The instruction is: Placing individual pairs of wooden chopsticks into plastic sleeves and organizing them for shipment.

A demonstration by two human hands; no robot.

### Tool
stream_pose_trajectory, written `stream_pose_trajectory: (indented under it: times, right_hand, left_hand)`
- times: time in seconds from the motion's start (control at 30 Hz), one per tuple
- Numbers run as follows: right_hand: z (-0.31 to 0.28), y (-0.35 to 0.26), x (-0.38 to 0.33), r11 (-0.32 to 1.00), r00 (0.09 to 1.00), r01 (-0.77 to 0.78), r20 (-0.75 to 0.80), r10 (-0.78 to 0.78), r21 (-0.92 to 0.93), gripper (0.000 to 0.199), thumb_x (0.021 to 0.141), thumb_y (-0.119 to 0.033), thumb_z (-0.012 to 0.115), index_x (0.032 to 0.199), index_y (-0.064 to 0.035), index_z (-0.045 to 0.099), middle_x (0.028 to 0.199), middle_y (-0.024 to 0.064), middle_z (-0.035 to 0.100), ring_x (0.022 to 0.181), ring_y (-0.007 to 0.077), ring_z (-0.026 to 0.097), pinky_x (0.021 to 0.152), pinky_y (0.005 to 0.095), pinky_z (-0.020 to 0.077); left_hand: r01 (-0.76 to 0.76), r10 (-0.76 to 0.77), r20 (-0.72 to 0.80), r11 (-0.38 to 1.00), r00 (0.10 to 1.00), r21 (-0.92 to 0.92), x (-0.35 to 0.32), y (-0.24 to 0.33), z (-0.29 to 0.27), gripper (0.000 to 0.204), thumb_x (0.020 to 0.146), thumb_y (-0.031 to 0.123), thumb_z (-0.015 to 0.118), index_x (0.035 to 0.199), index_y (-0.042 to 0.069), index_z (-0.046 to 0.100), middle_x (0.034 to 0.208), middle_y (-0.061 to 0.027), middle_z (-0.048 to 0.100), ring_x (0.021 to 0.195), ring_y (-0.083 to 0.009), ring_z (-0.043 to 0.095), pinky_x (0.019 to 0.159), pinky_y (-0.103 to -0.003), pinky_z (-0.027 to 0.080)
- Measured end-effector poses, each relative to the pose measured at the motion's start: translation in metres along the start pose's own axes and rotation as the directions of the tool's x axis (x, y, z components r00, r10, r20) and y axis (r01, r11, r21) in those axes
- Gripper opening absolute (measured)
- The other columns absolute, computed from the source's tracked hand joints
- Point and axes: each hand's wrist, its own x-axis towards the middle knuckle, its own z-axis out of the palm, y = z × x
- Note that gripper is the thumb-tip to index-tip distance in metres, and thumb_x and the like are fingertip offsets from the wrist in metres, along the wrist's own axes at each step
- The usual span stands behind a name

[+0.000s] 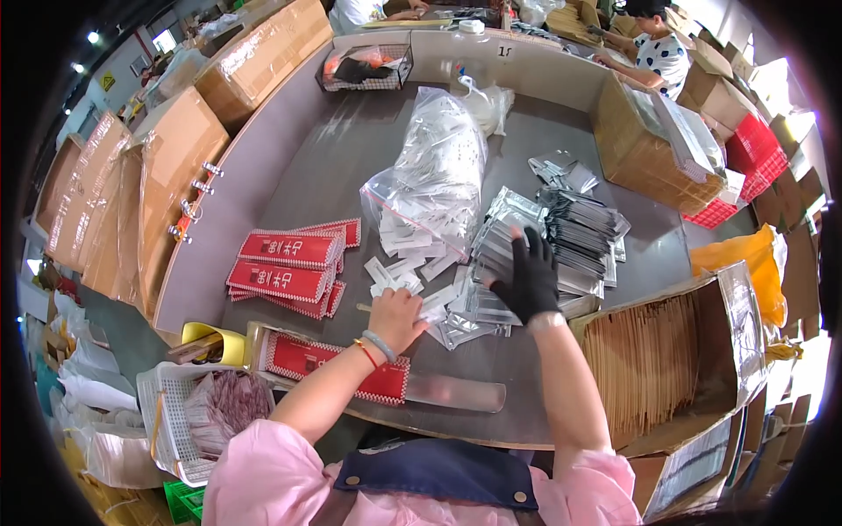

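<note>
My left hand (396, 323), bare with a grey bangle and a red string on the wrist, curls its fingers at the edge of a loose pile of small white packets (405, 270). A white packet (437, 303) sticks out between its thumb and fingers. My right hand (531, 276), in a black glove with bare fingertips, lies with fingers spread on flat silver packets (498, 238). Behind the white pile, a large clear plastic bag (438, 145) spills more of them. Red printed sleeves (285, 279) are stacked to the left; another red sleeve (338, 366) lies nearest me.
A clear plastic strip (460, 393) lies by the front edge. At right stands a carton of upright brown pieces (645, 364), with a cardboard box (645, 145) farther back. A wire basket (364, 68) sits far left, a white basket (180, 430) near left. People work beyond the table.
</note>
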Motion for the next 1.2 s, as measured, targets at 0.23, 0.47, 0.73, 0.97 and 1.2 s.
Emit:
stream_pose_trajectory:
  times: [0.23, 0.47, 0.73, 0.97, 1.2]
  right_hand:
    - [0.027, 0.006, 0.018, 0.981, 0.97, -0.053, 0.223, 0.095, -0.189, 0.08, 0.06, -0.031, 0.083, 0.128, -0.0118, 0.046, 0.125, 0.0134, 0.052, 0.116, 0.0361, 0.051, 0.095, 0.0495, 0.0412]
    - [0.016, -0.02, -0.06, 0.992, 0.96, 0.099, 0.27, -0.075, -0.076, 0.087, 0.061, -0.039, 0.082, 0.136, -0.0155, 0.044, 0.129, 0.0131, 0.051, 0.122, 0.0363, 0.047, 0.099, 0.0524, 0.0368]
    - [-0.036, -0.019, -0.12, 0.999, 0.996, -0.009, 0.092, 0.004, 0.053, 0.082, 0.066, -0.03, 0.084, 0.137, -0.0118, 0.048, 0.142, 0.0179, 0.045, 0.132, 0.0419, 0.039, 0.109, 0.0545, 0.0301]
    - [-0.082, 0.102, -0.251, 0.791, 0.753, -0.593, -0.242, 0.612, 0.153, 0.038, 0.079, -0.016, 0.075, 0.112, 0.0002, 0.064, 0.111, 0.0158, 0.064, 0.106, 0.0303, 0.06, 0.091, 0.0373, 0.0488]
    - [-0.085, 0.111, -0.264, 0.758, 0.787, -0.612, -0.08, 0.612, -0.223, 0.032, 0.077, -0.02, 0.068, 0.103, -0.0018, 0.065, 0.102, 0.0179, 0.064, 0.097, 0.0379, 0.059, 0.087, 0.0452, 0.0481]
  left_hand:
    - [0.048, -0.046, 0.049, 0.998, 0.998, -0.048, -0.003, -0.001, 0.009, 0.021, 0.078, 0.021, 0.073, 0.095, 0.011, 0.066, 0.087, -0.0093, 0.064, 0.089, -0.0312, 0.059, 0.076, -0.046, 0.046]
    - [0.073, -0.103, -0.086, 0.952, 0.991, -0.298, -0.004, -0.006, -0.011, 0.016, 0.08, 0.011, 0.071, 0.093, 0.004, 0.066, 0.079, -0.0142, 0.063, 0.072, -0.0335, 0.063, 0.065, -0.043, 0.049]
    - [-0.032, -0.029, -0.117, 0.875, 0.993, -0.483, -0.024, 0.027, -0.041, 0.009, 0.08, 0.004, 0.069, 0.086, 0.001, 0.063, 0.078, -0.0141, 0.06, 0.069, -0.0329, 0.06, 0.062, -0.04, 0.048]
    - [-0.274, 0.273, -0.038, 0.928, 0.961, -0.251, -0.026, 0.077, 0.0, 0.028, 0.07, 0.013, 0.077, 0.095, 0.009, 0.064, 0.093, -0.0064, 0.061, 0.094, -0.0274, 0.058, 0.079, -0.041, 0.046]
    - [-0.23, 0.258, 0.185, 0.96, 0.948, -0.158, -0.021, 0.073, 0.004, 0.036, 0.067, 0.019, 0.08, 0.1, 0.014, 0.068, 0.095, -0.0023, 0.061, 0.094, -0.0254, 0.058, 0.081, -0.04, 0.043]
